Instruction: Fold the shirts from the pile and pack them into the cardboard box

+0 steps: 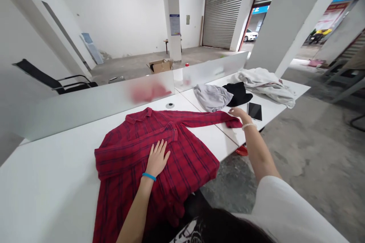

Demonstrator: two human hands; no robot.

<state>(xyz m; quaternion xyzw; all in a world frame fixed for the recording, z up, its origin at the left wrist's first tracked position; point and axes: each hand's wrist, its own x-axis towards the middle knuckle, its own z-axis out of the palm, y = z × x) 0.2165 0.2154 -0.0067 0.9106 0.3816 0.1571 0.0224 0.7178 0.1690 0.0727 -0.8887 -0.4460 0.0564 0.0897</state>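
A red plaid shirt (182,159) lies spread on the white table (51,174), collar toward the far divider, its lower part hanging over the near edge. My left hand (157,158) lies flat and open on the shirt's middle, fingers spread, a blue band on the wrist. My right hand (238,114) reaches out to the end of the shirt's right sleeve (211,118), which stretches across the table. Its fingers curl over the cuff; a white bracelet is on that wrist.
Beyond the sleeve lie a grey garment (211,97), a black garment (237,93), a white garment (266,84) and a dark tablet (254,111). A frosted divider (85,102) runs along the table's far side. A black chair (54,79) stands behind it.
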